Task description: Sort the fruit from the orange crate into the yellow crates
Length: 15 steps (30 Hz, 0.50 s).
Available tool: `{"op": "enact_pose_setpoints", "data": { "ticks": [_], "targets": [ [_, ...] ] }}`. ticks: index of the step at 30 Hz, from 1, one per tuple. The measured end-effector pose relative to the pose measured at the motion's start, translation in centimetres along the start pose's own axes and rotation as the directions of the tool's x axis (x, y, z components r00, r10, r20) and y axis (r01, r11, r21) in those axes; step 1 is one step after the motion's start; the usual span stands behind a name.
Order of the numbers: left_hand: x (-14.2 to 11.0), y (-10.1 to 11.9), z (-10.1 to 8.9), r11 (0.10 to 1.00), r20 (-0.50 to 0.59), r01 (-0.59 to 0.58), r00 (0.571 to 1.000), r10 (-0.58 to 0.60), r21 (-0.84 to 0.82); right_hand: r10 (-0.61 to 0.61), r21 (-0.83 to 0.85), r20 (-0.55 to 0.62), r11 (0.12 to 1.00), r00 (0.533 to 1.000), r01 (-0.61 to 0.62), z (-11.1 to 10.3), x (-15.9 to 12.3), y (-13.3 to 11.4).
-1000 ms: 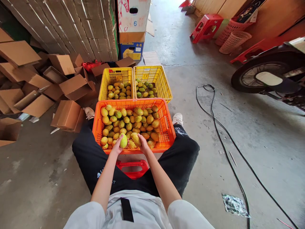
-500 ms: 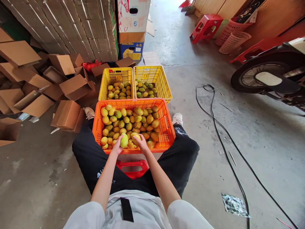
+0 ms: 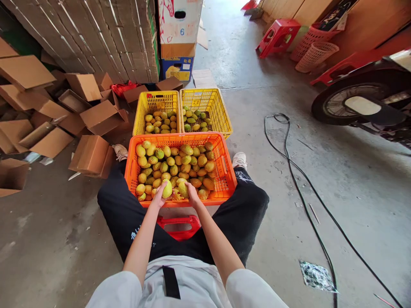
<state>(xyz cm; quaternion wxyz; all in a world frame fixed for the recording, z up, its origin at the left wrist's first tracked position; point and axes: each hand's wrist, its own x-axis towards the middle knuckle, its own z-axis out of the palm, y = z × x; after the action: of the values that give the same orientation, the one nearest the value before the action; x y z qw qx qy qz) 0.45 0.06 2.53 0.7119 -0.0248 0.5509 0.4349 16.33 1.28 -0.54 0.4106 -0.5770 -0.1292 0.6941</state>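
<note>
An orange crate (image 3: pixel 224 171) full of yellow-green fruits stands on the floor between my knees. My left hand (image 3: pixel 159 197) is closed round a yellow-green fruit (image 3: pixel 166 188) at the crate's near edge. Beside it my right hand (image 3: pixel 192 194) grips another yellow-green fruit (image 3: pixel 183 189) over the pile. Both fruits are held close together, just above the others. Behind the orange crate stand two yellow crates, the left one (image 3: pixel 156 102) with yellowish fruits and the right one (image 3: pixel 210 102) with greener fruits.
Open cardboard boxes (image 3: pixel 91 154) lie scattered at the left, below stacked flat cartons (image 3: pixel 96 38). A black cable (image 3: pixel 298 188) snakes across the concrete floor at the right. A motorbike wheel (image 3: pixel 356 102), a red stool (image 3: pixel 278 36) and pink baskets (image 3: pixel 314 55) are at the far right.
My right hand turned its fruit and shifted it slightly left, closer to the fruit in my left hand. My left hand stayed almost still.
</note>
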Motion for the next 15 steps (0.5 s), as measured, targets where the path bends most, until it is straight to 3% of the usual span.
{"op": "enact_pose_setpoints", "data": {
  "ticks": [8, 15],
  "targets": [
    [0.00, -0.26, -0.13, 0.997, 0.040, -0.042, 0.998, 0.040, 0.057, -0.107, -0.005, 0.030, 0.994, 0.994, 0.107, -0.21, -0.92, -0.21],
    [-0.07, -0.58, 0.06, 0.995, 0.068, -0.046, 0.997, 0.040, 0.092, -0.102, -0.007, -0.061, 0.995, 0.993, 0.102, -0.23, -0.35, 0.03]
  ]
}}
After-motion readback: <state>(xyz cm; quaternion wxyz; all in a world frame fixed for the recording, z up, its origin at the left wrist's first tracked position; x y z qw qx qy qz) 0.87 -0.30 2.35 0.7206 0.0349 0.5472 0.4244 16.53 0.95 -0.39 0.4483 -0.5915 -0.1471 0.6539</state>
